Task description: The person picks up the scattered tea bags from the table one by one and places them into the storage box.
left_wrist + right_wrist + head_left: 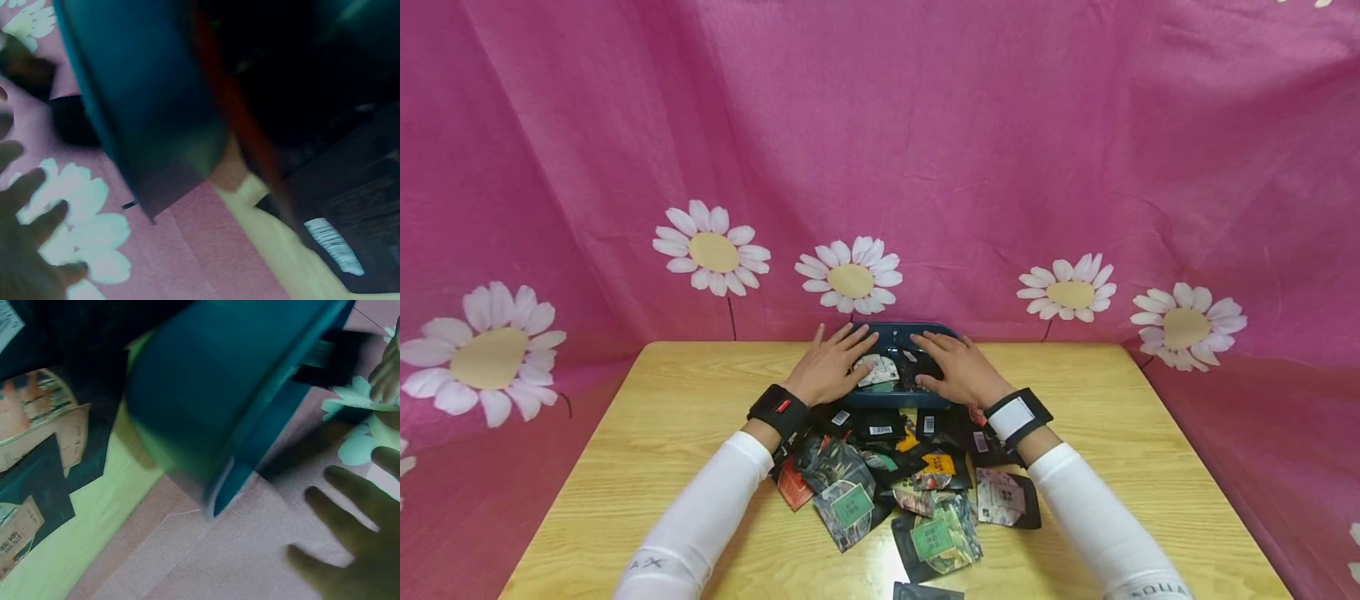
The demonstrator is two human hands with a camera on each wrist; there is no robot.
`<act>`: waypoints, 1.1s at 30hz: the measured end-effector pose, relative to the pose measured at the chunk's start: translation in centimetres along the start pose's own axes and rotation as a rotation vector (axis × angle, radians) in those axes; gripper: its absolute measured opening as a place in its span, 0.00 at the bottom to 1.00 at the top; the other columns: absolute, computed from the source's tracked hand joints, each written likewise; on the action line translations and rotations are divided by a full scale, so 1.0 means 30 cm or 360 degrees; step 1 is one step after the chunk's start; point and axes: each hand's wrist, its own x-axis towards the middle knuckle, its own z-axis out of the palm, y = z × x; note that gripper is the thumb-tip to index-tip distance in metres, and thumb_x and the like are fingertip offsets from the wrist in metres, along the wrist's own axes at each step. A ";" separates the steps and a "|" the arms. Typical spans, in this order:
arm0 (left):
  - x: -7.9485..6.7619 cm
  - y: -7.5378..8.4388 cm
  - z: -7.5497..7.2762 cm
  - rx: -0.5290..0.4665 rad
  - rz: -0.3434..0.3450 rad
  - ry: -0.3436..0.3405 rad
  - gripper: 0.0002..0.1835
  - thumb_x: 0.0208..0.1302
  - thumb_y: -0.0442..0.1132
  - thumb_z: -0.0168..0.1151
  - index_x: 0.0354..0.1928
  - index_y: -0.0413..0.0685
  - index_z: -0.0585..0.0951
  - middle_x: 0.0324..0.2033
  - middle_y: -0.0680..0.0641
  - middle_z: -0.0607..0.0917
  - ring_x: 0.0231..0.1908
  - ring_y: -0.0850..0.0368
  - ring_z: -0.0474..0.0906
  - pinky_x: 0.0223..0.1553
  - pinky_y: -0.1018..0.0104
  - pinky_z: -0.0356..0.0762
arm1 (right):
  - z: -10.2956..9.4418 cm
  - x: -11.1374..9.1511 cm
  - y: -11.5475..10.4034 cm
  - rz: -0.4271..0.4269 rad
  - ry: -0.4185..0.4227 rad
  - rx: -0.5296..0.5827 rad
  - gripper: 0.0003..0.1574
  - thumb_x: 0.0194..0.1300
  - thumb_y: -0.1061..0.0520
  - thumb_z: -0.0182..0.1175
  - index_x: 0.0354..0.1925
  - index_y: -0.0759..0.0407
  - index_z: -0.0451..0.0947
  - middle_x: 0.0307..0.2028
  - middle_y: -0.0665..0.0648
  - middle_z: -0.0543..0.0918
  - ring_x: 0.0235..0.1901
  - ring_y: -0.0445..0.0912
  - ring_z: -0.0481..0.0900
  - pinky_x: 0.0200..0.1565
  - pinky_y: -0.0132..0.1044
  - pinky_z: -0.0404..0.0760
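A dark blue plastic basin (895,400) stands at the back of the table, with several small packets (880,370) inside. My left hand (831,367) hovers over its left side, fingers spread and straight, holding nothing. Over the right side is my right hand (962,367), also spread and without a hold. Both wrist views show the basin wall with the fingers beyond its rim; blurred dark shapes appear near the fingers there. In front of the basin lies a loose pile of flat black packets with printed labels, among them a green-labelled packet (934,537).
The wooden table (685,433) extends to both sides of the pile. A pink cloth (925,167) with white daisies hangs right behind the basin. One dark packet (927,592) lies at the bottom edge of the head view, and a pink-and-white packet (1002,497) lies near the right sleeve.
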 end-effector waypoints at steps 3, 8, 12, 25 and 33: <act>-0.012 -0.003 0.002 -0.0041 -0.0066 -0.0081 0.34 0.73 0.59 0.48 0.76 0.57 0.59 0.75 0.48 0.59 0.74 0.43 0.51 0.70 0.33 0.35 | 0.006 -0.020 0.001 0.0049 -0.0138 -0.0002 0.49 0.64 0.36 0.62 0.75 0.50 0.58 0.72 0.63 0.63 0.70 0.59 0.61 0.68 0.68 0.52; -0.028 0.010 -0.030 -0.0108 -0.0079 -0.0083 0.36 0.73 0.62 0.46 0.77 0.60 0.55 0.76 0.50 0.56 0.75 0.45 0.47 0.72 0.36 0.37 | -0.008 -0.044 0.004 0.0036 -0.0091 0.0023 0.48 0.64 0.36 0.62 0.75 0.51 0.59 0.72 0.63 0.63 0.70 0.59 0.60 0.68 0.67 0.52; -0.061 0.049 -0.077 -0.0128 -0.0044 -0.0037 0.37 0.72 0.63 0.47 0.77 0.61 0.55 0.76 0.50 0.55 0.76 0.48 0.46 0.73 0.39 0.39 | -0.041 -0.078 -0.016 -0.0003 -0.0055 0.0025 0.48 0.64 0.35 0.61 0.75 0.51 0.59 0.73 0.62 0.61 0.71 0.59 0.59 0.68 0.68 0.52; -0.426 0.263 -0.160 -0.0129 0.0161 0.0190 0.38 0.64 0.58 0.62 0.73 0.53 0.66 0.71 0.47 0.67 0.72 0.46 0.58 0.70 0.42 0.54 | -0.113 -0.365 -0.198 -0.0217 0.0148 -0.0023 0.50 0.60 0.36 0.66 0.73 0.50 0.62 0.72 0.60 0.63 0.69 0.58 0.63 0.68 0.62 0.58; -0.534 0.326 -0.007 -0.0228 0.0138 -0.0386 0.41 0.64 0.61 0.61 0.76 0.60 0.61 0.74 0.48 0.61 0.73 0.43 0.55 0.68 0.35 0.55 | 0.002 -0.534 -0.306 -0.0374 -0.0336 0.0029 0.46 0.58 0.34 0.67 0.71 0.43 0.67 0.70 0.55 0.66 0.66 0.57 0.67 0.58 0.60 0.74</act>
